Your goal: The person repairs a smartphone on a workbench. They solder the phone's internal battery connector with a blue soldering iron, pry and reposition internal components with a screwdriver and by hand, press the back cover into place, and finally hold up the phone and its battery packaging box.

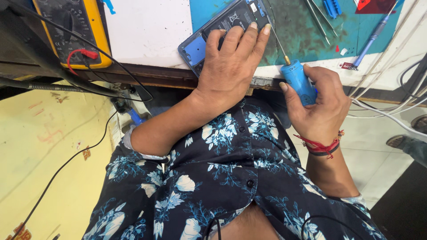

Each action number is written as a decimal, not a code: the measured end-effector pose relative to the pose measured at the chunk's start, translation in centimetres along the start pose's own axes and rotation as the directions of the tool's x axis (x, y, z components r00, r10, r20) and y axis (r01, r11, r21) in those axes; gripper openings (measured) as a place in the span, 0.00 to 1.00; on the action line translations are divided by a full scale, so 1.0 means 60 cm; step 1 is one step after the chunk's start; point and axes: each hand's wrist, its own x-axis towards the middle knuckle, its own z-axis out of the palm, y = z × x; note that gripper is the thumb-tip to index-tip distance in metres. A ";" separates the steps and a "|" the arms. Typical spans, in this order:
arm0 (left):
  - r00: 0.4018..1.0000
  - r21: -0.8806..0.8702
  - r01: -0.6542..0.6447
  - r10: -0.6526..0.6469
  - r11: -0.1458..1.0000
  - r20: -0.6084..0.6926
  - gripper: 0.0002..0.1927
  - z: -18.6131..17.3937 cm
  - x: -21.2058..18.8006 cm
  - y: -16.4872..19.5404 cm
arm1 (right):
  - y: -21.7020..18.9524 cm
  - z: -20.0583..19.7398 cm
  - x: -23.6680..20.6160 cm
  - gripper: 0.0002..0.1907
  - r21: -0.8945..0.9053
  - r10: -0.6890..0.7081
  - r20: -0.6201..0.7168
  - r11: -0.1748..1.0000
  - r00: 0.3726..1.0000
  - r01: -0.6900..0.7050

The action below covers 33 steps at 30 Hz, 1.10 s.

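Observation:
My left hand point(231, 58) lies flat on an opened blue phone point(195, 46) with its back cover off, pressing it against the bench edge. The phone's black battery point(238, 18) shows beyond my fingertips. My right hand point(318, 100) grips a blue-handled screwdriver point(299, 80). Its thin metal shaft point(276, 42) points up toward the top of the phone, and my left fingers hide the tip. A red thread and a dark band circle my right wrist.
A yellow multimeter point(73, 31) with red and black leads sits at the bench's left. White paper point(147, 26) lies beside a teal work mat point(311, 31) holding tweezers point(318, 20), a blue pen-like tool point(371, 40) and white cables point(391, 102). Someone's sandalled foot point(407, 142) is at the right.

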 end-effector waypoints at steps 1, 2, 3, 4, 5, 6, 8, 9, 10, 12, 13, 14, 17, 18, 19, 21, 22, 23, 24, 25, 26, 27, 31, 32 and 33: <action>1.000 0.001 0.000 0.000 1.000 -0.002 0.30 0.000 0.000 0.000 | 0.000 0.000 0.000 0.20 0.001 0.006 0.001 1.000 1.000 -0.006; 1.000 -0.001 -0.002 0.002 1.000 -0.001 0.30 0.000 0.000 0.000 | 0.000 0.000 0.000 0.20 0.003 0.012 0.002 1.000 1.000 -0.012; 1.000 -0.004 -0.002 0.002 1.000 -0.002 0.30 0.000 0.000 0.000 | 0.000 0.000 0.000 0.20 0.003 0.017 0.003 1.000 1.000 -0.017; 1.000 -0.007 -0.001 0.001 1.000 0.000 0.30 -0.001 0.000 0.000 | -0.001 0.001 0.000 0.20 0.003 0.018 0.004 1.000 1.000 -0.018; 1.000 -0.010 -0.002 0.002 1.000 0.000 0.30 -0.001 0.000 0.000 | -0.001 0.001 0.000 0.20 0.003 0.018 0.005 1.000 1.000 -0.018; 1.000 -0.012 -0.003 0.003 1.000 -0.001 0.30 0.000 0.000 0.000 | -0.001 0.002 0.000 0.20 0.003 0.017 0.006 1.000 1.000 -0.017; 1.000 -0.010 -0.006 0.006 1.000 -0.001 0.30 0.000 0.000 0.000 | -0.001 0.002 0.000 0.21 0.006 0.015 0.001 1.000 1.000 -0.015; 1.000 -0.006 -0.007 0.007 1.000 -0.001 0.30 0.000 0.000 -0.001 | -0.001 0.003 0.000 0.21 0.007 0.014 -0.001 1.000 1.000 -0.014; 1.000 -0.002 -0.008 0.008 1.000 -0.001 0.30 0.000 0.000 -0.001 | -0.002 0.002 0.001 0.21 0.007 0.014 0.003 1.000 1.000 -0.014; 1.000 -0.001 -0.011 0.011 1.000 -0.003 0.30 0.000 0.000 -0.001 | -0.002 0.003 0.001 0.21 0.010 0.016 0.008 1.000 1.000 -0.016; 1.000 -0.001 -0.011 0.011 1.000 -0.003 0.30 0.001 0.000 0.000 | -0.002 0.003 0.001 0.21 0.011 0.018 0.006 1.000 1.000 -0.018; 1.000 0.003 -0.013 0.013 1.000 -0.003 0.30 0.001 0.000 -0.001 | -0.002 0.004 0.001 0.21 0.012 0.019 0.004 1.000 1.000 -0.019; 1.000 0.007 -0.017 0.017 1.000 -0.003 0.30 0.002 -0.001 -0.001 | -0.002 0.005 0.002 0.21 0.009 0.014 -0.001 1.000 1.000 -0.014; 1.000 0.004 -0.017 0.017 1.000 -0.002 0.30 0.002 -0.001 -0.001 | -0.003 0.005 0.003 0.21 0.006 0.011 -0.003 1.000 1.000 -0.011; 1.000 0.001 -0.016 0.016 1.000 -0.001 0.31 0.002 0.000 -0.001 | -0.003 0.005 0.002 0.21 0.002 0.014 -0.001 1.000 1.000 -0.014; 1.000 -0.002 -0.013 0.013 1.000 0.001 0.31 0.002 -0.001 -0.001 | -0.003 0.005 0.002 0.21 -0.005 0.022 0.003 1.000 1.000 -0.022; 1.000 -0.005 -0.012 0.012 1.000 0.001 0.31 0.001 0.000 -0.001 | -0.003 0.005 0.002 0.20 -0.002 0.023 0.002 1.000 1.000 -0.023; 1.000 -0.003 -0.011 0.011 1.000 0.001 0.31 0.001 0.000 0.000 | -0.002 0.005 0.002 0.20 0.000 0.024 0.001 1.000 1.000 -0.024; 1.000 -0.001 -0.009 0.009 1.000 0.003 0.31 0.001 0.000 0.000 | -0.002 0.006 0.001 0.20 0.004 0.026 0.001 1.000 1.000 -0.026; 1.000 0.001 -0.007 0.007 1.000 0.005 0.31 0.001 -0.001 0.001 | -0.001 0.006 0.001 0.20 0.024 0.032 0.005 0.999 0.999 -0.032; 1.000 -0.001 -0.006 0.006 1.000 0.007 0.31 0.000 -0.001 0.001 | -0.001 0.006 0.001 0.21 0.043 0.037 0.008 0.998 0.999 -0.038; 1.000 -0.002 -0.006 0.006 1.000 0.009 0.31 0.000 0.000 0.001 | 0.000 0.007 0.001 0.21 0.062 0.042 0.010 0.997 0.999 -0.042; 1.000 -0.001 -0.001 0.001 1.000 0.004 0.31 0.001 0.000 0.002 | 0.004 0.008 0.000 0.20 0.062 0.049 0.013 0.997 0.999 -0.049; 1.000 -0.004 0.000 0.000 1.000 0.006 0.31 0.000 0.000 0.001 | 0.004 0.008 0.000 0.20 0.075 0.058 0.016 0.995 0.998 -0.059; 1.000 -0.007 0.001 -0.001 1.000 0.008 0.31 0.000 0.000 0.001 | 0.005 0.008 0.000 0.20 0.087 0.066 0.020 0.994 0.998 -0.068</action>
